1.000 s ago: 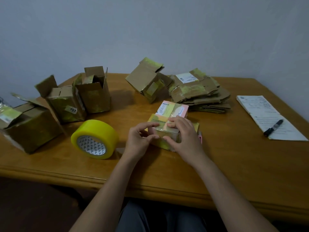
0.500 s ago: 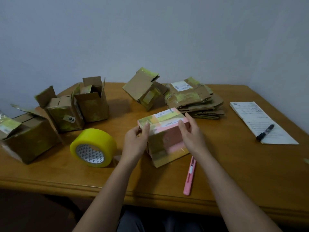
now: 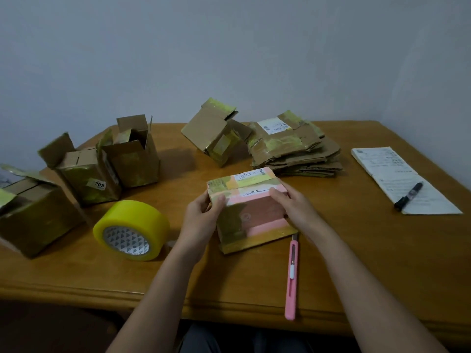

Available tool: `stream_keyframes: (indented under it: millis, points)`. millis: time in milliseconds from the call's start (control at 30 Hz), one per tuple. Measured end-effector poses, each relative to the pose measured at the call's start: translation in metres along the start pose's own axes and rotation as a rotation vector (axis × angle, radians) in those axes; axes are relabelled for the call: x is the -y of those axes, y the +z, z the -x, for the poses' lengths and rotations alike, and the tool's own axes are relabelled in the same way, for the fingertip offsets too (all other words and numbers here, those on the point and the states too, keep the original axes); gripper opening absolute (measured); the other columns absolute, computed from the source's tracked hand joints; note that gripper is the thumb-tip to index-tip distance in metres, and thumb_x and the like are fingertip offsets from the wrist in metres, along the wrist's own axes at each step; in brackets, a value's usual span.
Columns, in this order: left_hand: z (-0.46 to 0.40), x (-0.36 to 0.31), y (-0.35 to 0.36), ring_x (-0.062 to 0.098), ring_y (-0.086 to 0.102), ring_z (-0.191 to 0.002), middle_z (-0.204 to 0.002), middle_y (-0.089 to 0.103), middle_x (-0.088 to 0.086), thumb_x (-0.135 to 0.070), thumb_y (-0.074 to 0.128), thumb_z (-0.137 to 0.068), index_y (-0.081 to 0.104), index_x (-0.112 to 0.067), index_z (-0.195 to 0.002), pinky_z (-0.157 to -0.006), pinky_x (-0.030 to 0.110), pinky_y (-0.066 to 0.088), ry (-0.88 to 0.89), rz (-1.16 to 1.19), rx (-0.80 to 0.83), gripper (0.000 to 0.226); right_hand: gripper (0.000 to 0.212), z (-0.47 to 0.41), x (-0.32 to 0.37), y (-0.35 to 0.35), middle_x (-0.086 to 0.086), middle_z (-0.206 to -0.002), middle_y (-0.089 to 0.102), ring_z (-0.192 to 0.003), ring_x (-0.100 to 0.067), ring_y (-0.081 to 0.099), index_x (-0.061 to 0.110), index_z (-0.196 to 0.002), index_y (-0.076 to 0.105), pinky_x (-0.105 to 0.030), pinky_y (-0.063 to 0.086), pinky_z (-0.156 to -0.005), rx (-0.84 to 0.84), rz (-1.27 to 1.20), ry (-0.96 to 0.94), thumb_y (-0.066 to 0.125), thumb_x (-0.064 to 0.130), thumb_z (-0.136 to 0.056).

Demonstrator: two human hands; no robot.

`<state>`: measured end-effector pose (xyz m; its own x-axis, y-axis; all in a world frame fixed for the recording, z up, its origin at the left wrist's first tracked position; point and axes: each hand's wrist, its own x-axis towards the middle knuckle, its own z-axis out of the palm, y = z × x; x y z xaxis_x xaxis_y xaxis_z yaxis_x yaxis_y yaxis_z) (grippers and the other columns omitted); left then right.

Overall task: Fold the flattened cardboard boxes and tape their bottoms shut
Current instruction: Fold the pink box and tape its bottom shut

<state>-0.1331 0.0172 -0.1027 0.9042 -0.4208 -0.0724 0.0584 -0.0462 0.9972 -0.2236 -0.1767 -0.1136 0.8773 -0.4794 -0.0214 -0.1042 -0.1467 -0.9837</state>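
Observation:
A small pink box [image 3: 251, 212] with yellowish tape and white labels stands on the wooden table [image 3: 382, 263] in the middle. My left hand [image 3: 201, 220] grips its left side, thumb on the front face. My right hand [image 3: 295, 205] grips its right side, fingers laid over the top edge. A roll of yellow tape [image 3: 131, 230] lies to the left of the box. A stack of flattened cardboard boxes [image 3: 293, 149] sits behind it, with a half-folded box [image 3: 216, 131] leaning beside the stack.
Three folded boxes [image 3: 89, 174] with open top flaps stand at the left. A pink utility knife [image 3: 292, 273] lies near the table's front edge, right of the box. A notepad [image 3: 400, 179] with a black pen [image 3: 409, 194] lies at the right.
The pink box was flat under my pressing hands; both hands turned it up onto its side and now hold it by the ends. The knife beneath it came into view.

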Motion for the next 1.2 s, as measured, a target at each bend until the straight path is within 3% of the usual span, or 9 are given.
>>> stream_keyframes:
  millis: [167,300,467,733,867,967,1067,1133,1200]
  points:
    - [-0.004,0.001,-0.002,-0.007,0.066,-0.087,-0.094,0.066,-0.025,-0.032,0.063,-0.092,0.051,-0.02,-0.139,-0.058,0.011,0.052,0.014,0.014,0.016,0.05,0.062,-0.005,-0.006,0.002,0.003,-0.133,0.042,-0.103,-0.007,0.054,0.027,-0.137,0.048,-0.015,0.049,-0.064,-0.077,0.144,-0.011,0.052,0.062,-0.087]
    - [-0.006,0.001,-0.002,-0.015,0.064,-0.083,-0.1,0.065,-0.021,-0.032,0.063,-0.091,0.051,-0.017,-0.141,-0.06,0.012,0.052,0.024,0.019,0.022,0.053,0.071,-0.01,-0.006,0.002,0.008,-0.14,0.037,-0.115,-0.013,0.051,0.031,-0.147,0.032,-0.029,0.057,-0.074,-0.094,0.142,-0.067,0.057,0.06,-0.087]
    - [-0.012,0.004,0.001,-0.018,0.063,-0.079,-0.099,0.063,-0.021,-0.029,0.061,-0.093,0.047,-0.015,-0.144,-0.059,0.012,0.052,0.034,0.04,0.016,0.054,0.047,-0.019,-0.003,-0.005,0.01,-0.114,0.066,-0.103,-0.013,0.065,0.045,-0.137,0.044,-0.029,0.058,-0.076,0.036,0.037,-0.045,0.056,0.049,-0.092]
    - [-0.016,-0.004,0.001,0.001,0.065,-0.091,-0.103,0.06,-0.021,-0.029,0.06,-0.094,0.045,-0.02,-0.145,-0.058,0.011,0.052,0.017,0.056,0.029,0.054,0.026,-0.031,0.011,-0.01,0.007,-0.106,0.07,-0.101,-0.015,0.065,0.032,-0.123,0.059,-0.038,0.054,-0.088,0.088,0.082,0.077,0.053,0.035,-0.098]
    - [-0.008,-0.013,0.002,-0.005,0.051,-0.089,-0.113,0.054,-0.016,-0.033,0.06,-0.095,0.043,-0.028,-0.147,-0.051,0.006,0.047,0.003,-0.007,0.029,0.055,0.022,-0.025,0.025,-0.007,0.005,-0.108,0.069,-0.101,-0.016,0.064,0.026,-0.12,0.059,-0.041,0.052,-0.093,0.075,0.111,0.111,0.052,0.026,-0.099]
    - [0.001,-0.022,-0.001,-0.008,0.044,-0.085,-0.12,0.042,-0.013,-0.035,0.062,-0.094,0.038,-0.042,-0.147,-0.045,0.005,0.044,-0.005,-0.019,0.034,0.059,0.049,-0.018,0.034,-0.01,0.002,-0.127,0.062,-0.109,-0.017,0.061,0.023,-0.14,0.046,-0.044,0.052,-0.095,0.018,0.062,0.065,0.058,0.01,-0.094]
    - [0.012,-0.03,-0.002,-0.002,0.048,-0.088,-0.12,0.043,-0.015,-0.034,0.058,-0.097,0.033,-0.059,-0.142,-0.043,0.008,0.046,-0.006,0.054,0.1,0.057,0.086,-0.007,0.04,-0.013,0.014,-0.132,0.041,-0.115,-0.012,0.052,0.042,-0.15,0.021,-0.04,0.056,-0.088,-0.014,0.016,-0.033,0.062,0.001,-0.086]
    - [0.019,-0.035,-0.001,0.001,0.051,-0.093,-0.124,0.045,-0.015,-0.028,0.056,-0.099,0.036,-0.064,-0.137,-0.044,0.01,0.048,0.034,0.125,0.128,0.056,0.093,-0.001,0.044,-0.013,0.018,-0.13,0.035,-0.104,-0.002,0.05,0.053,-0.147,0.018,-0.024,0.057,-0.072,-0.022,0.026,-0.099,0.06,0.0,-0.084]
    - [0.022,-0.04,-0.002,0.006,0.056,-0.1,-0.128,0.046,-0.014,-0.017,0.058,-0.098,0.046,-0.062,-0.132,-0.054,0.013,0.053,0.128,0.178,0.128,0.057,0.089,0.004,0.049,-0.013,0.017,-0.141,0.035,-0.108,-0.004,0.052,0.057,-0.145,0.018,-0.028,0.058,-0.077,-0.033,-0.004,-0.155,0.062,0.006,-0.087]
